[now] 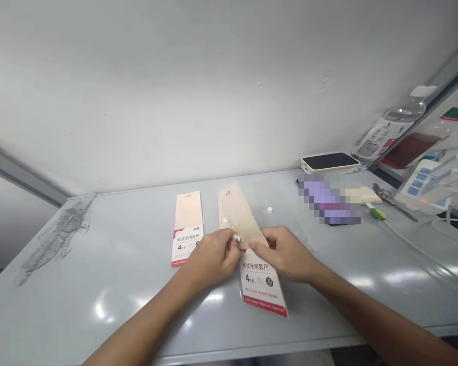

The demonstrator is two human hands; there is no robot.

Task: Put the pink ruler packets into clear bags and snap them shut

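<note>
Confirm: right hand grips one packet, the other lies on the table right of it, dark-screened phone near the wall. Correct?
Not quite. The head view shows the other packet lying left of the gripped packet, not right. Right hand and dark-screened phone are as you say.

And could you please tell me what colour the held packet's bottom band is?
Red: the bottom band of the held packet shows best in the head view.

- Right hand [284, 254] grips the exam ruler-set packet [262, 282]
- Left hand [217, 256] pinches a white piece [237, 237] at the packet's left edge
- Matching ruler-set card [188, 213], left of the packet
</note>
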